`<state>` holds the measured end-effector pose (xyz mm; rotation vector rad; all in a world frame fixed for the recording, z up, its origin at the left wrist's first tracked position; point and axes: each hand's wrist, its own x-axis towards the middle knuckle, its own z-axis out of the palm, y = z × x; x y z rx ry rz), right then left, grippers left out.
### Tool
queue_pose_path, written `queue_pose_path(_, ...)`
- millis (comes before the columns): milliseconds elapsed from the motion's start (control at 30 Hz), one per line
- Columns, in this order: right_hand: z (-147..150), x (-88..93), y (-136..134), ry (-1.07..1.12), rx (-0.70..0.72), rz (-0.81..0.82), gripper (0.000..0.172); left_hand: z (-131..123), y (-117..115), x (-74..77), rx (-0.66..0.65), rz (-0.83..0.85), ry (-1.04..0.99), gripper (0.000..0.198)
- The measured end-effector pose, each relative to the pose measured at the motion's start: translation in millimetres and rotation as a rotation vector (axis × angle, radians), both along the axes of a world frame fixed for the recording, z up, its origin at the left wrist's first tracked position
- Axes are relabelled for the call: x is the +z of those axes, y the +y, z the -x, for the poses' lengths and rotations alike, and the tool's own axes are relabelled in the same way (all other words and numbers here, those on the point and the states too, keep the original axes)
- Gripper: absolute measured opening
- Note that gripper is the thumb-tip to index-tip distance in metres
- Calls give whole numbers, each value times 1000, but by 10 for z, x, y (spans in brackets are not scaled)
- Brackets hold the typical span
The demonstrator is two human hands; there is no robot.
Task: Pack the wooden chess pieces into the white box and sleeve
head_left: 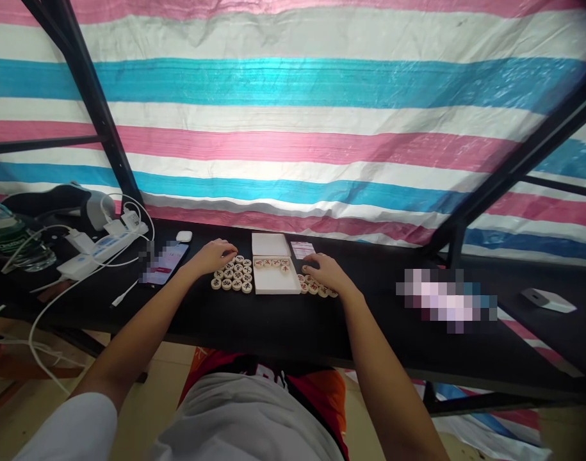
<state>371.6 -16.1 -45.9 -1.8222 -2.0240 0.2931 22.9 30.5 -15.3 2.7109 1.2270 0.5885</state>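
A shallow white box (276,283) lies on the black table with its lid folded back. Several red-marked Chinese chess pieces (268,263) stand along its upper side. Left of it, black-marked Chinese chess pieces (237,284) sit in rows. My left hand (214,257) rests at the upper left of these rows, fingers loosely bent and apart, nothing visible in them. On the other side, my right hand (325,271) hovers over more red-marked pieces (313,289), partly covering them. Its fingers curl around one Chinese chess piece (305,269) at the fingertips.
A phone (164,264), a white earphone case (184,236) and a charging cable lie to the left. Beyond them are a power strip (100,250) and a large bottle (21,240). A printed card (303,250) lies behind my right hand. A white device (548,299) sits far right.
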Motion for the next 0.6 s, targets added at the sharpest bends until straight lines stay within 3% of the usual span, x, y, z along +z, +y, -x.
queue_pose_path(300, 65, -15, 2, -43, -70, 12, 21, -11, 12, -11, 15, 81, -9, 33)
queue_pose_path(467, 170, 47, -28, -143, -101, -145, 21, -27, 4, -23, 7, 83, -19, 33)
queue_pose_path(600, 367, 83, -69, 69, 37, -303, 23, -32, -4, -19, 7, 89, -17, 34)
